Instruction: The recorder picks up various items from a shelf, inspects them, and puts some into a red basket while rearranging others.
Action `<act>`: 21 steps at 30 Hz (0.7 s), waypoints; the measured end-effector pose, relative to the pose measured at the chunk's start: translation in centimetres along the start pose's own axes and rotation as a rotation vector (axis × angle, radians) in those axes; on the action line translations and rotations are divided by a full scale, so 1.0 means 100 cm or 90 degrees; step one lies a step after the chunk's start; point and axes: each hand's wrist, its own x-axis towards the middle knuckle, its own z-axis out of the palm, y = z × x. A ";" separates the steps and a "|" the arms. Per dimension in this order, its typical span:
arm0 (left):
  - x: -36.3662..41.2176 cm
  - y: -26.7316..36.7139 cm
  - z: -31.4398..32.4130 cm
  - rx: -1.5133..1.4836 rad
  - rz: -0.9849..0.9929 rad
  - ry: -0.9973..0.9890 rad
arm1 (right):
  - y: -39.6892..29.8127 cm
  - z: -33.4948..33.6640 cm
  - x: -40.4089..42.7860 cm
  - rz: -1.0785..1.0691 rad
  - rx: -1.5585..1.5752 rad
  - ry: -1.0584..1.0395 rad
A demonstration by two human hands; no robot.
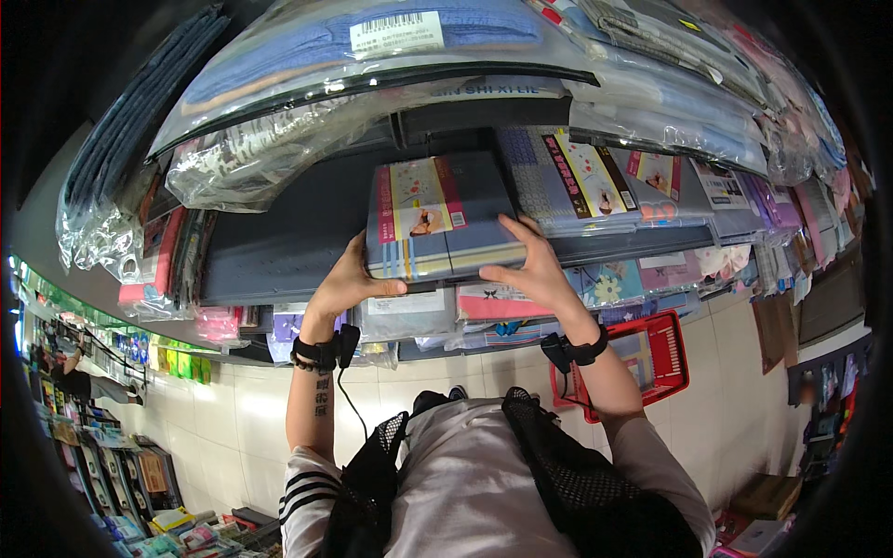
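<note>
A stack of folded grey-blue fabric packs [481, 185] sits at the front of the dark metal shelf [279, 240], between my two hands. A printed label with a barcode covers part of the top pack, and striped folds show along its front edge. My left hand [352, 282] grips the stack's left front corner, the thumb lying along the lower front edge. On the opposite side, my right hand [530, 264] grips the right front corner with its fingers on the side and thumb at the front. Whether the stack rests on the shelf or is slightly raised, I cannot tell.
Similar labelled fabric packs [579, 181] lie to the right on the same shelf. Bagged blue textiles [279, 59] overhang from the shelf above. More packs [408, 314] fill the shelf below. A red shopping basket [673, 356] stands on the tiled floor. Far left, another person [84, 380] is visible.
</note>
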 end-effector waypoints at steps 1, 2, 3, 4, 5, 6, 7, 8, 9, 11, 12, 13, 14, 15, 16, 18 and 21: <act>0.004 -0.004 -0.003 0.001 -0.001 -0.001 | 0.002 0.002 0.003 0.026 -0.020 0.012; 0.008 -0.006 -0.009 0.228 0.001 0.015 | 0.003 0.005 0.006 -0.021 -0.047 0.059; 0.013 -0.010 -0.012 0.472 0.010 0.041 | 0.004 0.008 0.008 -0.022 -0.051 0.061; 0.018 -0.015 -0.013 0.455 0.004 0.033 | 0.004 0.011 0.010 -0.028 -0.062 0.088; 0.023 -0.020 -0.013 0.431 -0.002 0.059 | 0.004 0.015 0.011 -0.040 -0.069 0.119; 0.028 -0.025 -0.013 0.430 -0.014 0.087 | 0.003 0.019 0.012 -0.032 -0.073 0.115; 0.031 -0.030 -0.012 0.409 -0.007 0.083 | 0.003 0.023 0.013 -0.034 -0.186 0.140; 0.035 -0.033 -0.012 0.463 -0.004 0.099 | 0.003 0.025 0.013 -0.031 -0.300 0.150; 0.039 -0.036 -0.012 0.530 -0.015 0.117 | 0.003 0.026 0.014 -0.036 -0.299 0.167; 0.041 -0.041 -0.007 0.516 -0.011 0.131 | 0.003 0.026 0.015 0.027 -0.355 0.136; 0.042 -0.043 -0.005 0.519 -0.023 0.149 | 0.002 0.027 0.015 0.029 -0.355 0.139; 0.044 -0.044 -0.003 0.514 -0.021 0.143 | 0.002 0.027 0.015 0.028 -0.374 0.149; 0.045 -0.046 0.000 0.529 -0.019 0.153 | 0.000 0.027 0.014 0.042 -0.389 0.153; 0.047 -0.049 0.002 0.544 -0.006 0.164 | -0.002 0.027 0.012 0.034 -0.392 0.160; 0.048 -0.051 0.003 0.543 -0.017 0.156 | -0.004 0.028 0.009 0.021 -0.396 0.181; 0.050 -0.055 0.004 0.564 -0.018 0.172 | -0.008 0.025 -0.001 0.012 -0.398 0.203; 0.047 -0.052 0.007 0.561 -0.040 0.175 | 0.001 0.010 -0.031 -0.073 -0.323 0.244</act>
